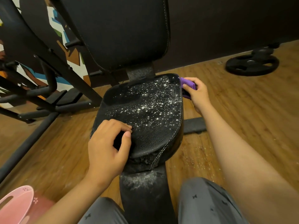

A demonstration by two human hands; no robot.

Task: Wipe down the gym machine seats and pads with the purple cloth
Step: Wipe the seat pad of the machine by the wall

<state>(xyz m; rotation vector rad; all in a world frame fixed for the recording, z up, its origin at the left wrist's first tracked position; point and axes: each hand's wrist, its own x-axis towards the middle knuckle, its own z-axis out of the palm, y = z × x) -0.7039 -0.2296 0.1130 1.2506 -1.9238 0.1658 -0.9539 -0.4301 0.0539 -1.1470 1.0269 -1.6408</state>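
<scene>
A black padded seat (153, 130) fills the middle of the view, its top speckled with white dust and droplets. Behind it rises the black back pad (123, 29). My right hand (198, 92) is closed around the bunched purple cloth (187, 82) and presses it against the seat's far right edge. My left hand (106, 147) rests on the seat's near left corner, fingers curled over the edge, holding no cloth. A dusty black pad or frame cover (145, 191) runs down from the seat between my knees.
Black machine frame bars (48, 88) stand at the left before a painted wall. A weight plate (252, 65) lies on the wooden floor (242, 110) at the far right. A pink plastic basket (14, 206) sits at the bottom left.
</scene>
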